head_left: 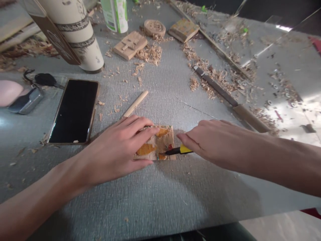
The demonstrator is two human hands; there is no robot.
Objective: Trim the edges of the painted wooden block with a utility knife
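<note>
Flat on the grey table lies a small wooden block with orange-brown patches on its face. My left hand grips its left part, thumb and fingers along opposite edges. In my right hand is a utility knife with a yellow and black body. The knife's dark front end touches the block near its lower right, beside a small red spot; the blade tip is too small to make out. Most of the knife's handle is hidden under my right fingers. Just beyond my left hand rests a slim round wooden stick.
Left stand a phone, keys and a tall patterned cup. At the back are a green-and-white container, carved wooden pieces and a patchy block. A long chisel-like tool lies right among wood shavings.
</note>
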